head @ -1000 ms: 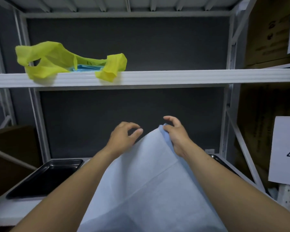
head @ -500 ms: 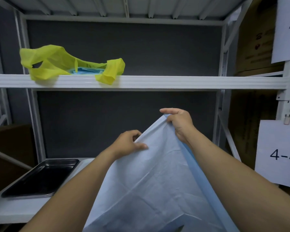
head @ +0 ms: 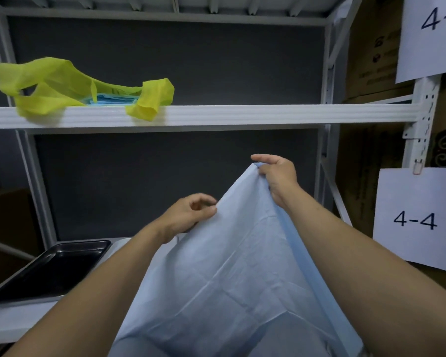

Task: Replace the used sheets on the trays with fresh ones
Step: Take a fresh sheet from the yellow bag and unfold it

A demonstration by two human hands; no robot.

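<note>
Rack (head: 216, 115): white, dark wall (head: 165, 60)
Surface (head: 16, 324): black tray (head: 49, 275) left
Left hand (head: 188, 218): pinches blue sheet (head: 229, 279) edge
Right hand (head: 278, 173): pinches sheet corner

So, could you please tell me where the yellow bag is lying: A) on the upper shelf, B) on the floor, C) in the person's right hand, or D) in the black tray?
A: the yellow bag lies on the upper shelf, well above the black tray, while the right hand and left hand hold the blue sheet.
</note>
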